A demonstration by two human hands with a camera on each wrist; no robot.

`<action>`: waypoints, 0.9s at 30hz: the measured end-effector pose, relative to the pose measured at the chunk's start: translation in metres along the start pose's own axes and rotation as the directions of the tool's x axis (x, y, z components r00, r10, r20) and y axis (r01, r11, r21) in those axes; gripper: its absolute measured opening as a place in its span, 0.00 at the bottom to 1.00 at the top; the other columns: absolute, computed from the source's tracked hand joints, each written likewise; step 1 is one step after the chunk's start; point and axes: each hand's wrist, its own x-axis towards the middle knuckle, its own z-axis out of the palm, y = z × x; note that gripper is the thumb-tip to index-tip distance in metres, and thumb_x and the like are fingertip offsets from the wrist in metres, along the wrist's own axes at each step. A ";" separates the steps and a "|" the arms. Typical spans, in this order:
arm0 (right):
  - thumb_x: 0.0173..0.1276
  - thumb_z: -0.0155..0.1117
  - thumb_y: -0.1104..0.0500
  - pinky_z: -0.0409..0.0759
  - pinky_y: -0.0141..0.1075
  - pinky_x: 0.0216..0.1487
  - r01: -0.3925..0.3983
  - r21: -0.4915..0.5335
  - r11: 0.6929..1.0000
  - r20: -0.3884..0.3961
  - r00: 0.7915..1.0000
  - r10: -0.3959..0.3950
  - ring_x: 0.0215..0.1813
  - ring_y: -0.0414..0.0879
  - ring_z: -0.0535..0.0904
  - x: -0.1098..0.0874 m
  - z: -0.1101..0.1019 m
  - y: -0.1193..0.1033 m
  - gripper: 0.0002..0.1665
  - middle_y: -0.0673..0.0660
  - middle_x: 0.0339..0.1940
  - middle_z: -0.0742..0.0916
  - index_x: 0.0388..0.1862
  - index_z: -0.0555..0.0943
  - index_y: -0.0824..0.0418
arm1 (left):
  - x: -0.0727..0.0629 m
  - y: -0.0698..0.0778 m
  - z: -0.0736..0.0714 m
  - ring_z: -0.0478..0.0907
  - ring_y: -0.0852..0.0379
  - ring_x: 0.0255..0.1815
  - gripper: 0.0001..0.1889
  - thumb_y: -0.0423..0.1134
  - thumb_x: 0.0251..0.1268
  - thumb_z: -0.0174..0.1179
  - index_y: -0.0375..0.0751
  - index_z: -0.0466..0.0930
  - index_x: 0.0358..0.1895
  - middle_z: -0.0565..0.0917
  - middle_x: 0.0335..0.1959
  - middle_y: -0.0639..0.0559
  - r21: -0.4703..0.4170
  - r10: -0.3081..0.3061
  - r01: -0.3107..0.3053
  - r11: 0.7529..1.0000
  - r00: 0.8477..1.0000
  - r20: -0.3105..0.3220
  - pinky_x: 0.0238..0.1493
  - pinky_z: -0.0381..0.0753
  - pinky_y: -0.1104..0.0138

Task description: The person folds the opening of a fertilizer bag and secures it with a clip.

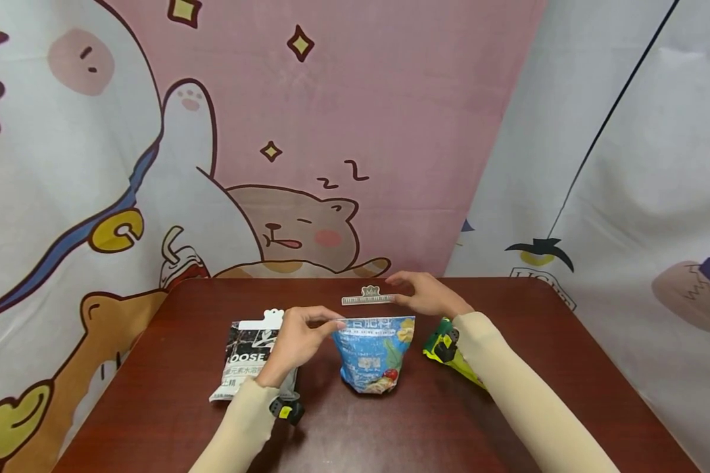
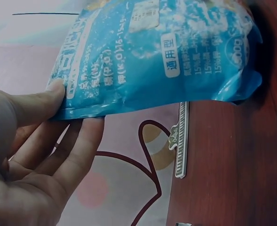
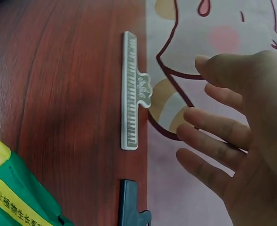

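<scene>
A blue printed fertilizer bag (image 1: pixel 367 361) stands upright at mid-table. My left hand (image 1: pixel 300 335) pinches its top left corner, thumb on one face and fingers behind, as the left wrist view also shows on the bag (image 2: pixel 143 66). Behind the bag lies a white bag clip (image 1: pixel 367 300) with a ruler-like bar and a scalloped tab. My right hand (image 1: pixel 428 295) hovers by the clip's right end. In the right wrist view, its fingers are spread and hold nothing, apart from the clip (image 3: pixel 130 94).
On the left lies a black-and-white bag (image 1: pixel 242 361) with a white clip (image 1: pixel 266 320) across its top. A green-and-yellow bag (image 1: pixel 458 358) lies under the right forearm. A dark clip (image 3: pixel 128 202) shows near the table's far edge, with a printed curtain (image 1: pixel 390 131) behind.
</scene>
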 end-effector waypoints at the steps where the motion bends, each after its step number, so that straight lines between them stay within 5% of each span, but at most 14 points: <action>1: 0.74 0.66 0.48 0.76 0.57 0.69 0.006 -0.008 1.000 0.005 1.000 -0.005 0.69 0.56 0.78 0.002 0.001 0.000 0.28 0.60 0.67 0.83 0.70 0.77 0.54 | 0.000 0.000 0.000 0.88 0.62 0.34 0.02 0.44 0.64 0.72 0.55 0.93 0.37 0.92 0.34 0.60 -0.004 -0.002 0.002 1.000 1.000 0.000 0.38 0.85 0.67; 8: 0.73 0.67 0.52 0.75 0.57 0.70 0.064 -0.089 0.994 0.005 0.998 -0.063 0.70 0.58 0.78 0.017 0.007 0.006 0.29 0.59 0.67 0.83 0.70 0.77 0.59 | -0.001 0.001 0.001 0.88 0.61 0.32 0.02 0.44 0.66 0.71 0.55 0.92 0.37 0.92 0.35 0.58 -0.008 0.002 -0.002 1.000 1.000 -0.004 0.37 0.86 0.67; 27: 0.73 0.66 0.58 0.77 0.52 0.70 0.054 -0.141 0.989 0.111 0.993 -0.038 0.70 0.54 0.78 0.059 0.035 0.009 0.32 0.57 0.71 0.80 0.75 0.73 0.60 | -0.001 -0.001 -0.001 0.88 0.48 0.30 0.03 0.43 0.65 0.72 0.52 0.93 0.36 0.92 0.31 0.55 -0.025 0.023 -0.023 0.999 1.000 0.002 0.32 0.83 0.68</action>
